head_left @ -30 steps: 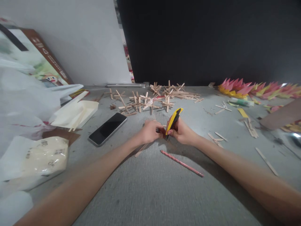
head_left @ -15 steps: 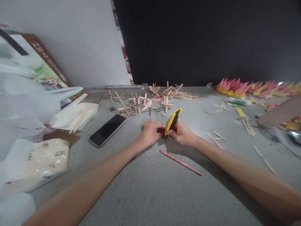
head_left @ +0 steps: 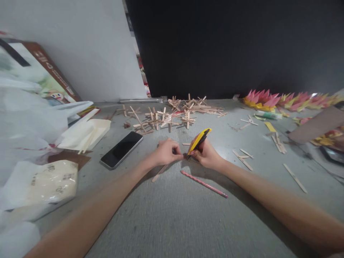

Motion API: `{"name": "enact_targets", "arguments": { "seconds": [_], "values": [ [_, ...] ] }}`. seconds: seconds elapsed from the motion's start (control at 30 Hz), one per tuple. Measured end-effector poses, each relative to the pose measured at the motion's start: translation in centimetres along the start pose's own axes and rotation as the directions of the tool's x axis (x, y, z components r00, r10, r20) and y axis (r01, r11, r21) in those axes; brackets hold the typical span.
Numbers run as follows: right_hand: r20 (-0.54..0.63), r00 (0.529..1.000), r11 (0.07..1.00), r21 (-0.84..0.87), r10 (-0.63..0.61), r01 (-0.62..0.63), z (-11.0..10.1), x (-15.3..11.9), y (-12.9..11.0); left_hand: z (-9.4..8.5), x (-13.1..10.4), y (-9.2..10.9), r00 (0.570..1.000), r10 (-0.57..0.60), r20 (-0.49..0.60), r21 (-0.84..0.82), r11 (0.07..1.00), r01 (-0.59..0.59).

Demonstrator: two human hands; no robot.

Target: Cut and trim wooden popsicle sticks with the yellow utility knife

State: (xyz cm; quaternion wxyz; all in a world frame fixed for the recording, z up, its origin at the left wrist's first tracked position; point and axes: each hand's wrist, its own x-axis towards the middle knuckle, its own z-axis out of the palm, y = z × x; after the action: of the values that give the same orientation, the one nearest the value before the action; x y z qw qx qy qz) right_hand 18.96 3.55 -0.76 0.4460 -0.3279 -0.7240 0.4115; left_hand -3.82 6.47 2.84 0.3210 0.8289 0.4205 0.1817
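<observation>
I watch the right hand (head_left: 206, 154) pinch a yellow utility knife (head_left: 199, 140) over mid-table (head_left: 150, 218), long axis slanting tip-down toward the near-left corner, but cannot tell remotely what the left hand (head_left: 168, 152) grips.

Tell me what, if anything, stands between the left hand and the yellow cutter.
Nothing visible blocks the left hand from the yellow cutter. A pale stick lies flat in the gap, beyond the fingertips; detail at those fingertips is too blurred to tell.
</observation>
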Motion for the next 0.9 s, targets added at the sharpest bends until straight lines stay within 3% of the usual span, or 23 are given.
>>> {"name": "enact_targets", "arguments": {
  "seconds": [0.1, 0.27, 0.43, 0.57, 0.9],
  "values": [
    [-0.005, 1.0, 1.0, 0.01, 0.005, -0.005, 0.0, 0.0, 0.1, -0.4, 0.2, -0.2, 0.998, 0.026, 0.064, 0.012, 1.0, -0.027],
    [0.005, 1.0, 1.0, -0.007, -0.015, 0.015, 0.0, 0.1, 0.2, 0.8, 0.5, 0.6, 0.99, -0.046, -0.134, 0.035, 0.998, 0.051],
    [-0.007, 1.0, 1.0, 0.005, -0.017, 0.017, 0.1, 0.0, 0.8, 2.0, 1.3, 1.4, 0.979, -0.05, -0.199, 0.15, 0.985, 0.08],
    [-0.01, 1.0, 1.0, 0.009, -0.009, 0.009, 0.1, -0.1, 1.0, 2.6, 1.4, 1.5, 0.972, -0.036, -0.231, 0.151, 0.986, 0.073],
    [-0.011, 0.999, 0.999, 0.019, -0.035, 0.035, 0.2, -0.3, 0.8, 1.4, 0.5, 1.6, 0.989, -0.01, -0.146, 0.15, 0.988, 0.033]
  ]
}}
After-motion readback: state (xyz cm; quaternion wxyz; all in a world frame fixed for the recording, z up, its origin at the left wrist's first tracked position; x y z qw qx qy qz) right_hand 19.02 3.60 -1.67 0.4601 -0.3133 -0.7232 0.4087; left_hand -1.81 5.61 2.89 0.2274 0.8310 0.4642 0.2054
